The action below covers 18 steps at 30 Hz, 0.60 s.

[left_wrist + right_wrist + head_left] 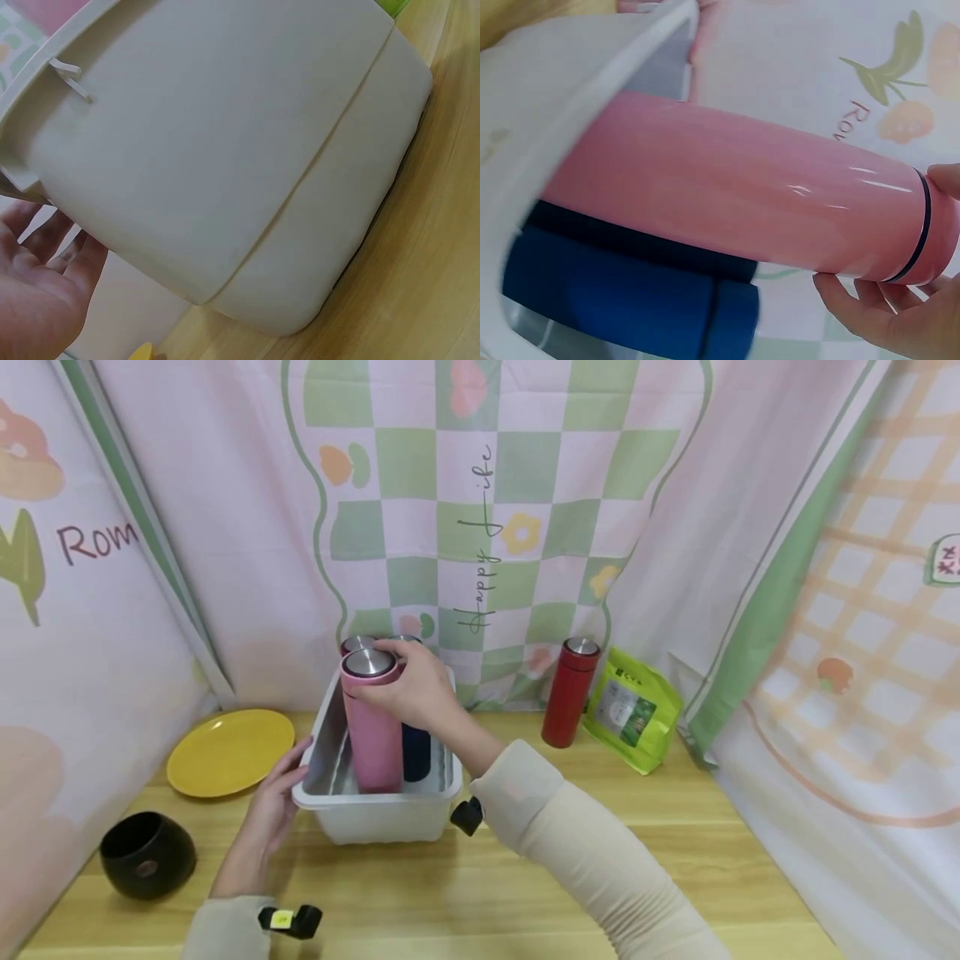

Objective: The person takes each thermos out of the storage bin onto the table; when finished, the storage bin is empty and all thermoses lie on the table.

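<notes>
A pink thermos [375, 735] with a silver-topped lid stands upright inside a white plastic bin [382, 822]. My right hand [420, 685] grips it around the lid end, thumb on one side and fingers on the other, as the right wrist view also shows. Beside it in the bin is a dark blue thermos [630, 289]; another thermos [358, 643] with a silver lid shows partly behind. My left hand [277, 797] rests against the bin's left side, below the rim, fingers extended; the left wrist view has this hand [45, 277] at the bin's wall, fingertips partly hidden.
On the wooden table, a yellow plate [231, 753] and a black round cup [148, 856] lie left of the bin. To the right stand a red thermos [570, 693] and a bright green bag [633, 710]. Patterned curtains [517, 527] enclose the back and sides.
</notes>
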{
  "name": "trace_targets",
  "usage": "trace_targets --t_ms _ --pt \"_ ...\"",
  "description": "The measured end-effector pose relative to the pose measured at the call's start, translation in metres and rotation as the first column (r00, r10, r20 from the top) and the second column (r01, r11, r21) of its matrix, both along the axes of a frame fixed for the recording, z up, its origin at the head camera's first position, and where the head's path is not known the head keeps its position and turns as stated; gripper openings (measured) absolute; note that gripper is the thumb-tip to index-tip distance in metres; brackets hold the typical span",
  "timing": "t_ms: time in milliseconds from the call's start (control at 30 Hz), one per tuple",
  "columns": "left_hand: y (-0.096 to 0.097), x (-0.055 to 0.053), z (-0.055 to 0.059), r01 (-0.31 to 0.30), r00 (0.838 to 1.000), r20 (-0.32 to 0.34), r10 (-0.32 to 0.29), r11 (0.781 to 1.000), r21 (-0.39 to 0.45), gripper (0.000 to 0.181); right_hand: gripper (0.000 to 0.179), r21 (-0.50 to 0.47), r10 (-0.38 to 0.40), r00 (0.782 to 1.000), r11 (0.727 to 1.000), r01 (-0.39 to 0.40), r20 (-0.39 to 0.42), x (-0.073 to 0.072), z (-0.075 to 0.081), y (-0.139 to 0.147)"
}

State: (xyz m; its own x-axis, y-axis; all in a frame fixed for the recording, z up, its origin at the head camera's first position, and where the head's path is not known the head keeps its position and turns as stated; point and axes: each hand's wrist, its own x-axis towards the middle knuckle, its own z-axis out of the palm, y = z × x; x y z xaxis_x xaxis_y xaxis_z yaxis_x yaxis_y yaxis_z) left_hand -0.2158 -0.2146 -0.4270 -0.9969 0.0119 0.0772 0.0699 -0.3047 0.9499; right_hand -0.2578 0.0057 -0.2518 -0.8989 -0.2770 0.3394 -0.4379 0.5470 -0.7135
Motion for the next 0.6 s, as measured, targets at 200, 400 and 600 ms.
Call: trace_targets --t_ms 200,400,600 --pt "0.0 -0.001 0.002 0.001 1.0 0.007 -0.001 1.0 -0.002 0.047 0.064 -0.103 0.02 1.0 0.994 -0.02 -0.004 -0.001 0.02 0.012" --pt "0.0 -0.001 0.002 0.003 1.0 0.029 -0.002 1.0 -0.01 0.05 0.064 -0.164 -0.008 1.0 0.986 0.009 0.008 0.002 0.04 0.023" --pt "0.0 -0.001 0.003 -0.001 0.999 0.052 0.002 1.0 -0.017 0.053 0.065 -0.217 0.0 0.998 0.976 0.013 0.062 0.005 0.057 0.039"
